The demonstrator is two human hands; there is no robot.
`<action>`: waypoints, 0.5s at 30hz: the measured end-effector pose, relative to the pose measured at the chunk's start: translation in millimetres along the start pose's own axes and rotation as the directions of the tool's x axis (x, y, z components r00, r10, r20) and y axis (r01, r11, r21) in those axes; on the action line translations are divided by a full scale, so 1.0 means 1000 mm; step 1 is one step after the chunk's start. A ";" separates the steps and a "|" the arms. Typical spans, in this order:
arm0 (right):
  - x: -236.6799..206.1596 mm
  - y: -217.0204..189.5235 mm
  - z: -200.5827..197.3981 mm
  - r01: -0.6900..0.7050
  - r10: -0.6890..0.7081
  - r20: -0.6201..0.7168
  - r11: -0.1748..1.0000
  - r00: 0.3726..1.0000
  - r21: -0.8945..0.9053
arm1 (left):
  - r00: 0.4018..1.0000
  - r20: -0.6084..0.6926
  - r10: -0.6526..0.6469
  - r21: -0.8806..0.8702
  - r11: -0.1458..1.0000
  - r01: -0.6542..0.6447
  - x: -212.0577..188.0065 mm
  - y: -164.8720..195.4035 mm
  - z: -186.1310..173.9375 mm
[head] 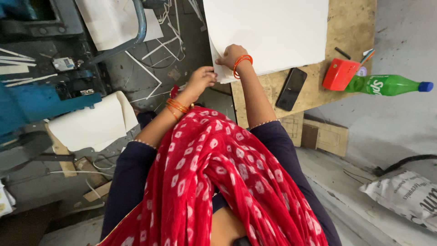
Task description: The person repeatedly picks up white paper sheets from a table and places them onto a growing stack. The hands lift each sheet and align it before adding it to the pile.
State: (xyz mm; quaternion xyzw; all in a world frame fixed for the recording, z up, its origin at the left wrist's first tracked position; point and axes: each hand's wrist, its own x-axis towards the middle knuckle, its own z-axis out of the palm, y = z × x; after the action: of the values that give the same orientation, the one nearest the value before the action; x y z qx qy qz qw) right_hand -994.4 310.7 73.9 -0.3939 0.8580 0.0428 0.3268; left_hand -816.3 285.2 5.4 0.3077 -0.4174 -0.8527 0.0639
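A large stack of white paper sheets (268, 32) lies on a wooden table (350, 23). My right hand (231, 55) rests on the stack's near corner, fingers pressing the top sheet. My left hand (201, 76) pinches the edge of that same corner just off the table's side. Both wrists carry orange bangles. A red dotted scarf (218, 182) drapes down my front and hides my lap.
A black phone (292, 88), a red box (339, 74) and a green plastic bottle (387, 85) lie on the table's near edge. A blue machine (36, 91) stands at left with curled white sheets (91, 125) and paper strips on the floor. A printed sack (405, 196) lies at lower right.
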 end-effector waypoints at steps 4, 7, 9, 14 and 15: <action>0.007 0.007 0.012 0.048 -0.048 -0.067 0.999 0.997 -0.004 | 0.978 0.035 -0.205 -0.369 0.907 0.203 0.028 -0.010 0.030; 0.005 0.039 0.015 0.134 -0.097 -0.136 0.945 0.986 0.300 | 0.981 -0.158 -0.112 -0.262 0.963 0.068 0.046 -0.009 0.057; 0.001 0.075 0.016 0.092 -0.017 -0.120 0.757 0.993 0.647 | 0.984 -0.165 -0.065 -0.231 0.973 0.025 0.048 -0.008 0.057; -0.050 0.189 0.034 0.042 0.108 -0.802 0.986 0.587 0.164 | 0.978 -0.180 0.105 -0.251 0.956 -0.149 0.006 -0.016 -0.039; -0.058 0.202 0.044 0.001 0.128 -0.790 0.987 0.600 0.160 | 0.980 -0.188 0.068 -0.230 0.967 -0.112 -0.008 -0.018 -0.067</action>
State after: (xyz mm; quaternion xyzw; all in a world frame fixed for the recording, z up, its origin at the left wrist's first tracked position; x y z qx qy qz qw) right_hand -1085.5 501.5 36.7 -0.3161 0.9278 -0.1877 -0.0642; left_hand -768.2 254.4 -35.0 0.3535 -0.3175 -0.8620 0.1765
